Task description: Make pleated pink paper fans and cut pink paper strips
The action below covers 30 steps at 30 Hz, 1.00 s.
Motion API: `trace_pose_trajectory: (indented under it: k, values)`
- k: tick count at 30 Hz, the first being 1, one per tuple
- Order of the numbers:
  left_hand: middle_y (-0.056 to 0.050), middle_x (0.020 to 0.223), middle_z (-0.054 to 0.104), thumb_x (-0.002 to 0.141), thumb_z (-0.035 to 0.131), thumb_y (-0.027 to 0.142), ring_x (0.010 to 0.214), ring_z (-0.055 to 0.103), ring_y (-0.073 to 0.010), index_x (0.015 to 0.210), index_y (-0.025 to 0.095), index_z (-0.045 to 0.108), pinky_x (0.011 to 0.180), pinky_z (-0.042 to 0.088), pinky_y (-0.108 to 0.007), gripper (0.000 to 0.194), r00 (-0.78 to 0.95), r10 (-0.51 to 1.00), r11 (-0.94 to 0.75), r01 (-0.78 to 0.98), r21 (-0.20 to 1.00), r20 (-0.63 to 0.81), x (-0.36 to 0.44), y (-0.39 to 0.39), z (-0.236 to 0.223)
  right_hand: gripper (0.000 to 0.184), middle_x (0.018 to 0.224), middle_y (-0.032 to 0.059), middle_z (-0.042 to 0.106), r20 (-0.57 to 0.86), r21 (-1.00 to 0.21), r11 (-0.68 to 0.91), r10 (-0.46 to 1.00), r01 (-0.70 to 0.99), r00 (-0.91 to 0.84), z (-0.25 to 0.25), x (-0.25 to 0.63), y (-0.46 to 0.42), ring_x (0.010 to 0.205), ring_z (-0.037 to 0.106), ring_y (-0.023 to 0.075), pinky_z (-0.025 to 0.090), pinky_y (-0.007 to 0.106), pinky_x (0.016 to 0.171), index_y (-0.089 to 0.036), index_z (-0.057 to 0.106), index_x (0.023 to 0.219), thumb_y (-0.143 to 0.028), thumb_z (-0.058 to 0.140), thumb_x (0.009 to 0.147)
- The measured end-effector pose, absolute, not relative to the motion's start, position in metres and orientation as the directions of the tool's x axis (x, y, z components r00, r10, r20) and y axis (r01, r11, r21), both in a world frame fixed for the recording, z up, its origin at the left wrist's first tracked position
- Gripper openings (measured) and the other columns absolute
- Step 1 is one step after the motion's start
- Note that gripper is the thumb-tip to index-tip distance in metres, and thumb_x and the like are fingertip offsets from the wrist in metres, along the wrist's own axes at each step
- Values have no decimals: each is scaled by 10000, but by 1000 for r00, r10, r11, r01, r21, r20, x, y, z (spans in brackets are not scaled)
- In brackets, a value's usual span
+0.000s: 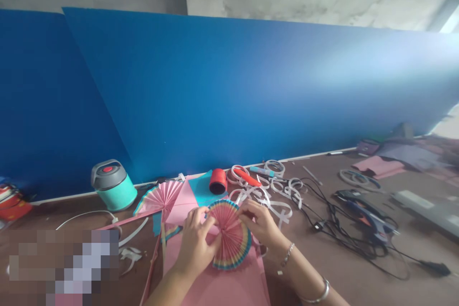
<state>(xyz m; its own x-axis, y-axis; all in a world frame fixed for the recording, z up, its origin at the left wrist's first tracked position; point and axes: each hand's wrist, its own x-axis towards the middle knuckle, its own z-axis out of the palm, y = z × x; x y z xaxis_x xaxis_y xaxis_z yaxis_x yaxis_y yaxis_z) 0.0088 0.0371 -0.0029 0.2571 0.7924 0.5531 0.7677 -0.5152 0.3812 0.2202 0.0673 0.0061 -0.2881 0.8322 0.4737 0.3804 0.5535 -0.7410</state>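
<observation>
Pink-pleated, the paper fan [234, 251] was held over a pink sheet [218, 291] on the bench [301, 251], its nine o'clock side grasped by the left hand [196, 236], its one o'clock rim pinched in the right hand's [262, 224] grip, a red roll [218, 178] beyond at twelve.

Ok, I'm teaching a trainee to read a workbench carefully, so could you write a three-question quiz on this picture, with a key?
1. Multiple choice: what are the left hand and right hand handling?
A) black cables
B) round pleated fan
C) white strips
2. True or false: the turquoise container stands to the left of the red cylinder.
3. Count: how many silvery bands show on the right arm?

Key: 1. B. 2. True. 3. Two.
</observation>
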Motion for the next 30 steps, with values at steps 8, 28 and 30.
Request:
trace_pose_trajectory:
  k: [8, 28, 30]
  values:
    - [-76, 1054, 514, 715, 622, 127, 1025, 487, -271, 744, 208, 567, 853, 428, -428, 103, 281, 774, -534, 771, 348, 567, 10, 37, -4, 131, 728, 18, 586, 460, -743, 545, 837, 387, -295, 7, 219, 67, 652, 529, 125, 418, 223, 585, -177, 631, 762, -111, 522, 794]
    - [-62, 908, 548, 707, 554, 55, 918, 516, -251, 687, 201, 543, 778, 455, -412, 147, 220, 770, -515, 768, 381, 598, 16, 37, -9, 145, 727, 17, 608, 430, -757, 502, 865, 418, -259, 4, 217, 67, 642, 531, 123, 430, 220, 582, -179, 654, 755, -95, 537, 771]
    - [-57, 877, 548, 706, 559, 56, 904, 518, -248, 671, 201, 544, 763, 452, -401, 150, 218, 769, -514, 770, 379, 601, 16, 38, -9, 145, 726, 20, 614, 427, -763, 497, 868, 413, -255, 4, 217, 68, 640, 536, 125, 436, 221, 579, -180, 663, 762, -105, 540, 775]
